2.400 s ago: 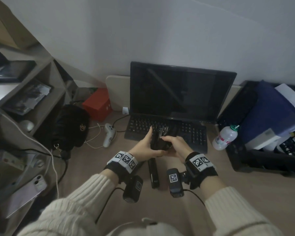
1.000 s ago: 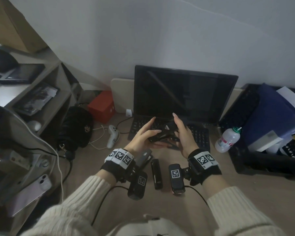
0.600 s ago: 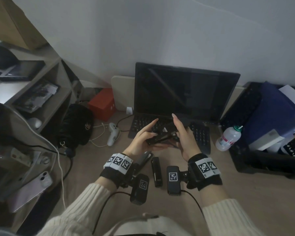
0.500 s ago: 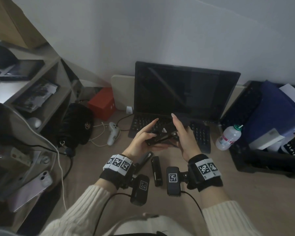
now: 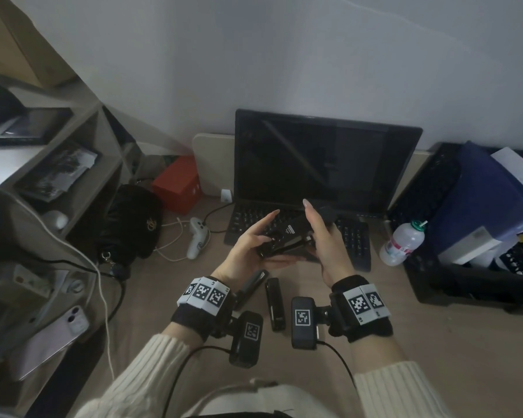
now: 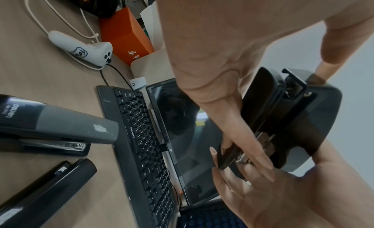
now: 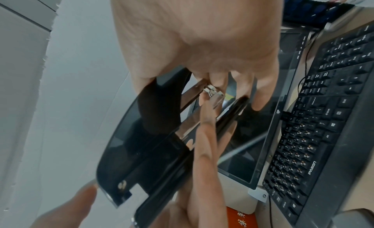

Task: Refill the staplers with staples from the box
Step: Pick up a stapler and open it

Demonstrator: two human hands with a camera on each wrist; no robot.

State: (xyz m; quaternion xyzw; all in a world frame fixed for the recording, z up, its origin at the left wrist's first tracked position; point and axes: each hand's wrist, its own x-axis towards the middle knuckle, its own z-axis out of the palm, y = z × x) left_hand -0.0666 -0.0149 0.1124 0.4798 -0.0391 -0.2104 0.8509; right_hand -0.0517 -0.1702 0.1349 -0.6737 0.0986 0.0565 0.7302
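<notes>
Above the black keyboard (image 5: pixel 299 233), a black hinged stapler (image 5: pixel 287 236) is held open between the left hand (image 5: pixel 251 248) and right hand (image 5: pixel 326 245), fingers clamped on it. Loading appears unfinished; two dark staplers (image 5: pixel 274 303) wait on the table (image 5: pixel 435 342). Since 2.4 s ago, the stapler is turned from upright to lying flat.

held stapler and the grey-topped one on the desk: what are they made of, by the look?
Held stapler: glossy black shell, probably plastic; bright mirror-like rail inside, likely steel. Grey-topped stapler: matte grey cap over a glossy black body, apparently plastic; shiny strip underneath looks like metal.
</notes>
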